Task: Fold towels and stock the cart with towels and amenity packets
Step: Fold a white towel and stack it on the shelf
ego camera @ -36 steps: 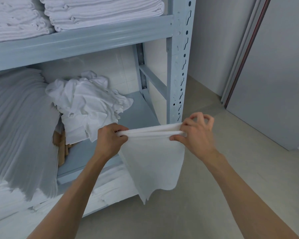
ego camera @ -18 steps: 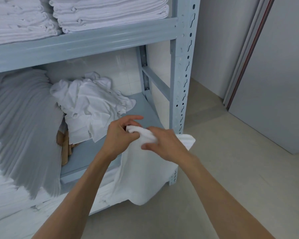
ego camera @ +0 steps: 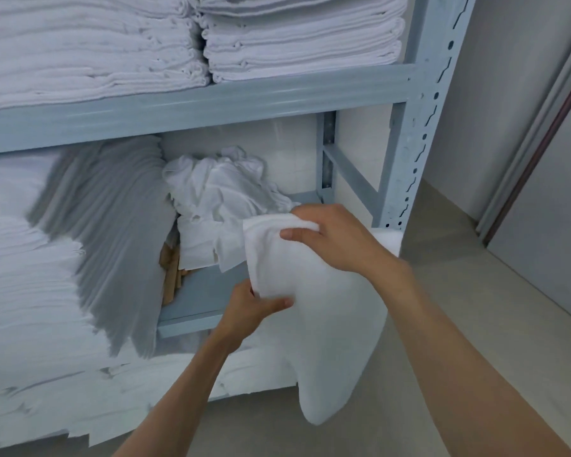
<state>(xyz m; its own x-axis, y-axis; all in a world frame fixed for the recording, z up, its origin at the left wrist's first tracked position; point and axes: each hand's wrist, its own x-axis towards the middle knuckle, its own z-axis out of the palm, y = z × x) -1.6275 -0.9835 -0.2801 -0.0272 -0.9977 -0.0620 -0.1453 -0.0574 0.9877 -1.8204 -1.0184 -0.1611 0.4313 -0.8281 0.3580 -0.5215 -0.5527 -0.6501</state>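
A: Where is the towel (ego camera: 314, 291)?

B: Middle of the frame; right hand (ego camera: 337, 235) pinches its top, left hand (ego camera: 251, 305) grips its lower edge.

A: How to fold it well?

B: Match the edges; pull it flat.

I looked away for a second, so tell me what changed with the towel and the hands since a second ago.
The hands came together, then the left hand slid down to pinch the towel lower, while the right hand grips its top. The towel now hangs doubled. The crumpled pile on the shelf stayed put.
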